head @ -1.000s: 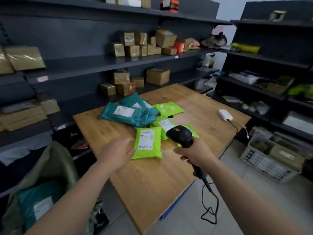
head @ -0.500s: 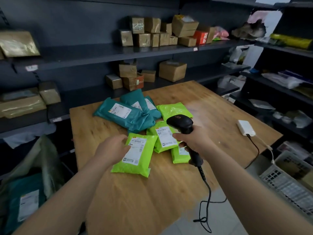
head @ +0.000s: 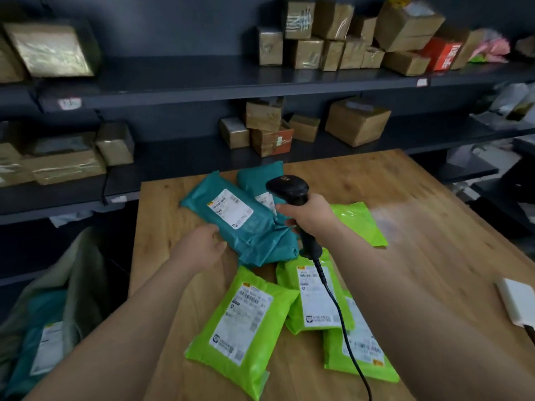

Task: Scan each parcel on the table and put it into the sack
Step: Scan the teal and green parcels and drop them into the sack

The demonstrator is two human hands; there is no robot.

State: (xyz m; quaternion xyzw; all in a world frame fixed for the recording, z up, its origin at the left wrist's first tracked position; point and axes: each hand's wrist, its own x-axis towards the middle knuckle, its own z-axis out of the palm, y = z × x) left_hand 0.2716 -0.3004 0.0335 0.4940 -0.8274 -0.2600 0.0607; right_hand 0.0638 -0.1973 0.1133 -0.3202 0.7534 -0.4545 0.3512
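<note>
Several parcels lie on the wooden table. A teal parcel with a white label lies at the back, a second teal one behind it. My left hand touches the near edge of the front teal parcel, fingers apart. My right hand grips a black barcode scanner, its head above the teal parcels. Lime-green parcels lie nearer: one at the front, one under the scanner cable, one at the right, one behind my right arm. The sack stands open at the lower left with a teal parcel inside.
Dark shelves with taped cardboard boxes run behind the table. A white adapter lies at the table's right edge. The scanner cable trails over the green parcels toward me.
My left hand has left the front green parcel and moved back to the teal parcel. The scanner has moved back and left over the teal parcels. The view has come closer.
</note>
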